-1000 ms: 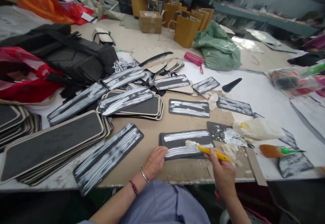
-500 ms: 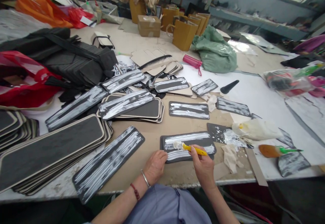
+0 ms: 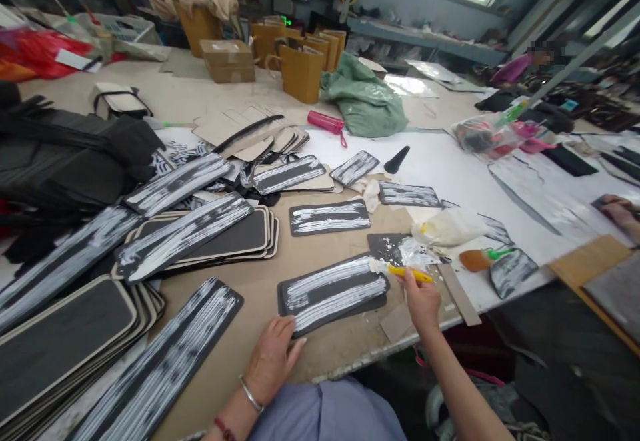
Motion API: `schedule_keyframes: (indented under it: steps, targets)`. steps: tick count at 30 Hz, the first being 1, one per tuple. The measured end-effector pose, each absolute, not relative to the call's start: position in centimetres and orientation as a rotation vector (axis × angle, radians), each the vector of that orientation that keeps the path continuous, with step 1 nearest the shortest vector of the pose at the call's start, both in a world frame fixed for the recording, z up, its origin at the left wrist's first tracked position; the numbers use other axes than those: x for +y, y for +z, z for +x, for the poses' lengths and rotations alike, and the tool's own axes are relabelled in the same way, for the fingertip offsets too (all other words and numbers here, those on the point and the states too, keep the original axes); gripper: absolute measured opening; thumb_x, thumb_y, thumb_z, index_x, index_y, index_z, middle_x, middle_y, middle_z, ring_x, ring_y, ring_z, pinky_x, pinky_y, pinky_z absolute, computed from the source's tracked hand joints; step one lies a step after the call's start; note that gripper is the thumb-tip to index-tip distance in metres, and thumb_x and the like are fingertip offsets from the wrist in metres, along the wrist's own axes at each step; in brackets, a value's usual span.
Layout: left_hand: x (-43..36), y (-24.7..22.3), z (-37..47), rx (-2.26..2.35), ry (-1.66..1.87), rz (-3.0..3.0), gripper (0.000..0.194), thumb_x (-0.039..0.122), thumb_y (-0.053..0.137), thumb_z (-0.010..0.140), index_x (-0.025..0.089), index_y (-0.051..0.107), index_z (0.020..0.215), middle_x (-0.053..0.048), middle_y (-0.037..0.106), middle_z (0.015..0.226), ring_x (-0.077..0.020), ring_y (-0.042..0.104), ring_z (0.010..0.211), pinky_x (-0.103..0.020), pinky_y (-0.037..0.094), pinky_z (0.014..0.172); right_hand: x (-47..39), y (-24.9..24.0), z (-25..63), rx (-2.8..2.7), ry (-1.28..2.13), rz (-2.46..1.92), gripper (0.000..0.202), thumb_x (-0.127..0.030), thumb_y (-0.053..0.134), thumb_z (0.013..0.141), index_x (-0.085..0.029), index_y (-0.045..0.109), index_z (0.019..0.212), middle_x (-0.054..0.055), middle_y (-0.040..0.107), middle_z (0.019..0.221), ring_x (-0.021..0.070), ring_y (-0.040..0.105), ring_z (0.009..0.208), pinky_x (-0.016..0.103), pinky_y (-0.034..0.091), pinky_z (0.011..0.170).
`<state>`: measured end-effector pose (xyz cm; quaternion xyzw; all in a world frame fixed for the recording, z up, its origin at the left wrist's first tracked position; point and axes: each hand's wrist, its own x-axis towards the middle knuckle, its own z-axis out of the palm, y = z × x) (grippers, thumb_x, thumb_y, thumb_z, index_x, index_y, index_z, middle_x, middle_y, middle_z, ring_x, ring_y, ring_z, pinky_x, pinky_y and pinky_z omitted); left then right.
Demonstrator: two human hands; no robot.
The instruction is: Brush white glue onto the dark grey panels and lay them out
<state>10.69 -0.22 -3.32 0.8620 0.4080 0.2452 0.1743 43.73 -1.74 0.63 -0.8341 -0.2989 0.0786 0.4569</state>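
While your right hand (image 3: 423,301) grips the yellow-handled brush (image 3: 410,274), its white-loaded tip is at the far right corner of the dark panel (image 3: 327,286) in front of you. Your left hand (image 3: 270,354) isn't gripping anything; it is open, thumb apart, with its fingertips at the panel's near left corner. That panel carries two long white bands with a dark strip between them, so its coating looks well along, though the middle strip and rim remain dark. Beyond it, the short panel (image 3: 330,217) is already streaked, as is the long panel (image 3: 165,361) to your left. The pale-bordered stack (image 3: 60,321) at far left shows an uncoated top face, so white has yet to reach that one. As for room, brown cardboard (image 3: 260,258) shows between the long panel and yours, giving your left hand some space to shift. The near edge of the counter (image 3: 370,360) runs close below the panel, and another dark piece (image 3: 373,306) sticks out from beneath its right side. Your brush hand has tighter surroundings: the white-smeared scrap (image 3: 387,248) lies just beyond the tip, with the pale plastic bag (image 3: 453,226) farther right.
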Motion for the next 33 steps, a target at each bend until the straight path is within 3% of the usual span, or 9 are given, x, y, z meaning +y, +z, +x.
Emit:
schedule_keyframes:
  steps: [5, 9, 13, 17, 24, 29, 33]
  targets:
    - [-0.6, -3.4, 10.8, 1.175, 0.7, 2.507, 0.026, 0.03, 0.047, 0.083, 0.013, 0.056, 0.102, -0.01, 0.064, 0.097, -0.0213, 0.059, 0.092, -0.04, 0.053, 0.081, -1.3, 1.8, 43.7, -1.029, 0.047, -2.03, 0.039, -0.048, 0.047, 0.079, -0.014, 0.064, 0.086, 0.011, 0.067, 0.084, 0.0231, 0.063, 0.077, 0.037, 0.049, 0.073]
    - [-0.7, -3.3, 10.9, 1.194, 0.714, 2.483, 0.026, 0.03, 0.046, 0.084, 0.014, 0.056, 0.101, -0.01, 0.064, 0.097, -0.0208, 0.06, 0.091, -0.039, 0.054, 0.081, -2.1, 1.7, 39.9, -1.528, -0.003, -1.842, 0.026, -0.034, 0.043, 0.087, -0.018, 0.062, 0.093, 0.009, 0.067, 0.088, 0.0202, 0.062, 0.083, 0.035, 0.05, 0.077]
    - [-0.7, -3.5, 11.0, 1.228, 0.706, 2.432, 0.025, 0.029, 0.044, 0.084, 0.015, 0.057, 0.1, -0.01, 0.064, 0.097, -0.0199, 0.061, 0.09, -0.038, 0.054, 0.079, -4.1, 1.3, 38.7, -1.694, 0.006, -1.732, 0.023, -0.022, 0.043, 0.088, -0.019, 0.058, 0.106, 0.007, 0.065, 0.097, 0.0174, 0.061, 0.091, 0.031, 0.05, 0.082]
    - [-0.9, -3.6, 11.2, 1.257, 0.715, 2.37, 0.025, 0.028, 0.045, 0.084, 0.015, 0.058, 0.101, -0.01, 0.065, 0.098, -0.0199, 0.061, 0.092, -0.038, 0.054, 0.08, -5.4, 0.3, 40.2, -1.669, -0.145, -1.838, 0.024, -0.024, 0.043, 0.088, -0.019, 0.059, 0.105, 0.009, 0.065, 0.097, 0.0198, 0.062, 0.091, 0.035, 0.051, 0.082]
    - [-1.4, -3.4, 11.5, 1.378, 0.717, 1.966, 0.024, 0.027, 0.046, 0.081, 0.019, 0.062, 0.098, -0.009, 0.065, 0.101, -0.0195, 0.06, 0.095, -0.037, 0.05, 0.086, -6.4, 0.9, 37.7, -1.766, -0.05, -1.674, 0.028, -0.017, 0.045, 0.087, -0.018, 0.054, 0.112, 0.01, 0.064, 0.099, 0.018, 0.061, 0.093, 0.032, 0.051, 0.08]
    - [-0.9, -3.9, 12.3, 1.658, 0.738, 1.397, 0.031, 0.017, 0.04, 0.077, 0.014, 0.062, 0.099, -0.011, 0.065, 0.098, -0.0189, 0.061, 0.09, -0.035, 0.05, 0.083, -6.2, 0.5, 36.9, -1.861, -0.135, -1.657, 0.029, -0.019, 0.046, 0.086, -0.018, 0.053, 0.115, 0.01, 0.064, 0.1, 0.0191, 0.063, 0.088, 0.032, 0.052, 0.078]
    - [-0.2, -3.8, 13.0, 1.701, 0.701, 1.357, 0.03, 0.01, 0.04, 0.072, 0.014, 0.064, 0.09, -0.01, 0.064, 0.09, -0.0185, 0.059, 0.089, -0.036, 0.048, 0.084, -6.4, -0.7, 36.8, -1.916, -0.115, -1.663, 0.031, -0.022, 0.043, 0.088, -0.018, 0.052, 0.116, 0.01, 0.063, 0.103, 0.0191, 0.062, 0.091, 0.031, 0.05, 0.081]
